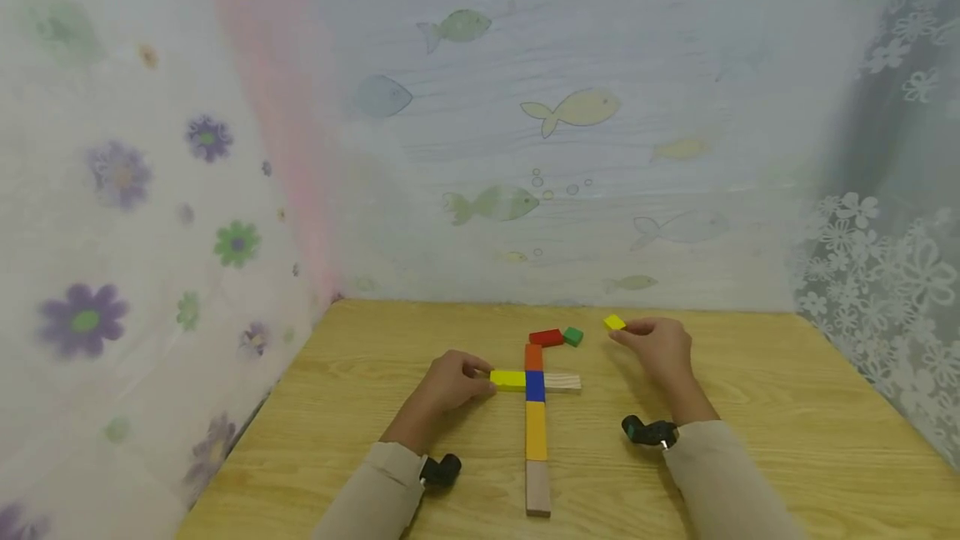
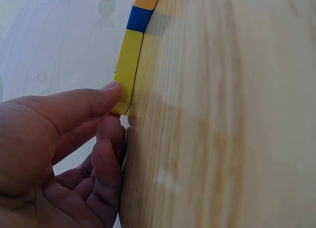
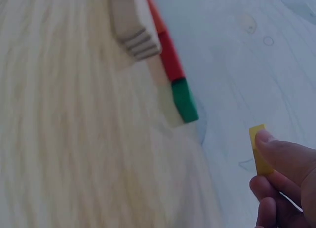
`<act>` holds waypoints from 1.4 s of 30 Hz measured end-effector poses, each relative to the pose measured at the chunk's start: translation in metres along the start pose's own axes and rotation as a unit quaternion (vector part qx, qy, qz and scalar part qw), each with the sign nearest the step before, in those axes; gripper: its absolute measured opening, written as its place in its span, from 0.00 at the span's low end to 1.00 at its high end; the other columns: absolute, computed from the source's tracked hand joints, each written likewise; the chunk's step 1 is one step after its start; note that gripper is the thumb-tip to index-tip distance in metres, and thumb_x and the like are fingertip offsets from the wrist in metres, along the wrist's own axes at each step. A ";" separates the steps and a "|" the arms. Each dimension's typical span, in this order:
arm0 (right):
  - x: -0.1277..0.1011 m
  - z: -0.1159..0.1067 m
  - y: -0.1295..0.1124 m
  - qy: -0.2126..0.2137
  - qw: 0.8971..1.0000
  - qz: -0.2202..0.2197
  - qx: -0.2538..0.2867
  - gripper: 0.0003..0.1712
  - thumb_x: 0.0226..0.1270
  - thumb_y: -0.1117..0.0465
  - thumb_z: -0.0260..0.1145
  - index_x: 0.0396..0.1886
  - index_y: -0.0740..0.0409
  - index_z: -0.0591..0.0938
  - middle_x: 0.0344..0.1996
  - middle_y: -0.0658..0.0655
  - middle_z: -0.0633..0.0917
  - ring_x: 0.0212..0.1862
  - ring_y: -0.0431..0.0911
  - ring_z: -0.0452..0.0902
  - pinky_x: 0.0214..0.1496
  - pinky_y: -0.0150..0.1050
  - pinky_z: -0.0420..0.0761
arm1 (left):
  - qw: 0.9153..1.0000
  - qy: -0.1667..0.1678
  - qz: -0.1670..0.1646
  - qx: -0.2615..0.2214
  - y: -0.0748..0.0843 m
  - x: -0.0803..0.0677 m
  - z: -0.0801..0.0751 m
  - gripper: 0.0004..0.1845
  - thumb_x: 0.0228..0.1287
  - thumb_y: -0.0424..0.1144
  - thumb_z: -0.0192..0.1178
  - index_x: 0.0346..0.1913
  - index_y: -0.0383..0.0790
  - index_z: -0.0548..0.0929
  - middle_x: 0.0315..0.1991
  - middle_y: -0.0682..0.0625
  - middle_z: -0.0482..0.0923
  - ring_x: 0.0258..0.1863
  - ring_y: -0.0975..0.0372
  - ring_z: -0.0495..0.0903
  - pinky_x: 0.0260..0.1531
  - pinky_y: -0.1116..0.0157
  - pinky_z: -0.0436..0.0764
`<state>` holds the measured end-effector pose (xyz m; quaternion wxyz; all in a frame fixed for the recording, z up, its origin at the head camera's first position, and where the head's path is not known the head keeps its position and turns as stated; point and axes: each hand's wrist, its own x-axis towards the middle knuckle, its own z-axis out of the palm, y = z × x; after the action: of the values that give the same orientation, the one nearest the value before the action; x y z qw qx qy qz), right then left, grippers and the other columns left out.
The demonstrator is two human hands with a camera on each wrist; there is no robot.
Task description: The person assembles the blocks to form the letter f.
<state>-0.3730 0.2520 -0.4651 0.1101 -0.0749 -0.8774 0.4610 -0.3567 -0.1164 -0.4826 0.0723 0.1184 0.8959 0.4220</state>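
Observation:
On the table, wooden blocks lie flat in a cross: a blue block [image 1: 535, 386] in the middle, an orange-red block [image 1: 533, 357] beyond it, a plain wooden block [image 1: 562, 382] to its right, and an orange block [image 1: 536, 432] and a brownish block [image 1: 537, 487] toward me. My left hand [image 1: 453, 380] pinches the outer end of the long yellow block [image 2: 127, 60], which forms the left arm. At the back right, my right hand [image 1: 662, 348] holds a small yellow block [image 3: 260, 151] between thumb and fingers. Left of it, a red block [image 1: 546, 337] meets a green block [image 1: 573, 336].
The wooden table [image 1: 360, 415] reaches back to a wall covering [image 1: 585, 257] printed with fish. A flower-patterned sheet [image 1: 150, 273] hangs along the left side, and another with white flowers [image 1: 885, 290] hangs at the right.

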 end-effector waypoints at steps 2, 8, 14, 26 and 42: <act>0.002 0.003 -0.003 0.000 1.000 0.008 0.015 0.33 0.60 0.38 0.77 0.54 0.58 0.89 0.57 0.63 0.87 0.60 0.60 0.79 0.55 0.50 0.84 | 1.000 0.000 -0.002 0.001 -0.001 0.000 -0.001 0.18 0.64 0.45 0.73 0.56 0.50 0.90 0.49 0.46 0.84 0.44 0.56 0.80 0.44 0.58 0.84; 0.005 0.014 -0.011 0.008 0.999 0.025 0.045 0.34 0.59 0.37 0.78 0.54 0.58 0.89 0.57 0.63 0.86 0.59 0.59 0.79 0.56 0.51 0.83 | 1.000 -0.005 0.004 0.001 -0.001 0.000 -0.001 0.18 0.64 0.45 0.73 0.56 0.49 0.90 0.49 0.46 0.84 0.44 0.57 0.80 0.43 0.59 0.83; 0.003 0.022 -0.012 0.000 0.998 0.040 0.057 0.32 0.57 0.38 0.79 0.50 0.58 0.88 0.55 0.62 0.85 0.56 0.57 0.78 0.50 0.46 0.81 | 1.000 -0.004 0.012 0.003 0.000 0.000 -0.001 0.17 0.64 0.45 0.73 0.55 0.49 0.90 0.49 0.46 0.84 0.45 0.56 0.80 0.46 0.57 0.84; 0.003 0.032 0.003 -0.002 0.997 0.047 0.053 0.28 0.59 0.41 0.79 0.49 0.58 0.88 0.55 0.63 0.85 0.57 0.56 0.76 0.54 0.47 0.78 | 1.000 -0.001 0.013 -0.002 0.000 0.000 -0.002 0.16 0.63 0.43 0.74 0.54 0.49 0.91 0.48 0.46 0.84 0.44 0.56 0.80 0.45 0.57 0.84; -0.003 0.038 0.005 -0.025 0.999 0.011 -0.023 0.26 0.59 0.45 0.79 0.47 0.60 0.89 0.51 0.63 0.87 0.55 0.60 0.79 0.53 0.54 0.80 | 1.000 0.000 0.013 0.002 0.001 -0.002 -0.002 0.17 0.64 0.43 0.73 0.55 0.48 0.90 0.51 0.44 0.84 0.48 0.54 0.81 0.46 0.56 0.84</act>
<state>-0.3796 0.2239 -0.4910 0.0814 -0.0750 -0.8894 0.4434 -0.3551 -0.1179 -0.4802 0.0667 0.1300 0.8953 0.4208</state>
